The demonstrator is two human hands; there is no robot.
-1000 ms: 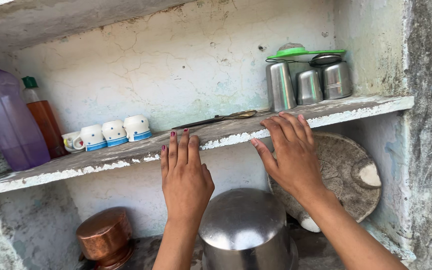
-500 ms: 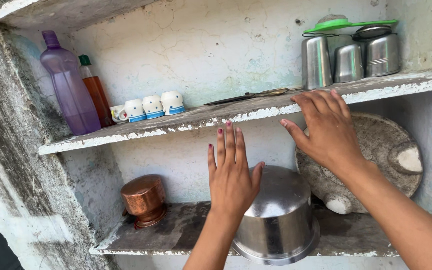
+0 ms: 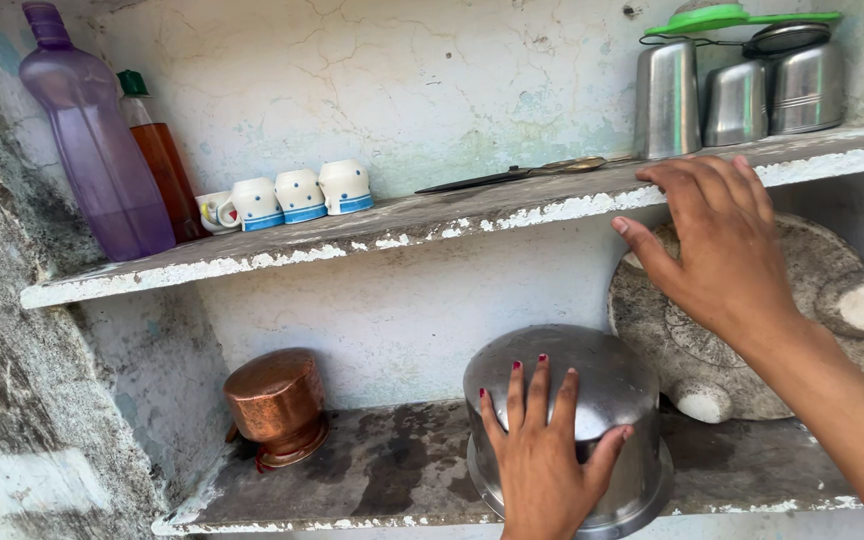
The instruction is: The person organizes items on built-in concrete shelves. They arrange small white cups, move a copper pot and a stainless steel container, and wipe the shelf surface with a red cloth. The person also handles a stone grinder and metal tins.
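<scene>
Cracked wall shelves are holding a pot [image 3: 592, 400]; left hand [image 3: 544, 462] is pressing flat, unclenched, on it, right hand [image 3: 722, 245] is spreading above-right, empty

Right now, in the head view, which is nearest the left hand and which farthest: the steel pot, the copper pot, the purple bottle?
1. Steel pot: lower shelf, upside down, directly under the left hand, which lies flat on it.
2. Copper pot: same shelf, off to the left, also upside down.
3. Purple bottle: upper shelf, far left corner.
</scene>
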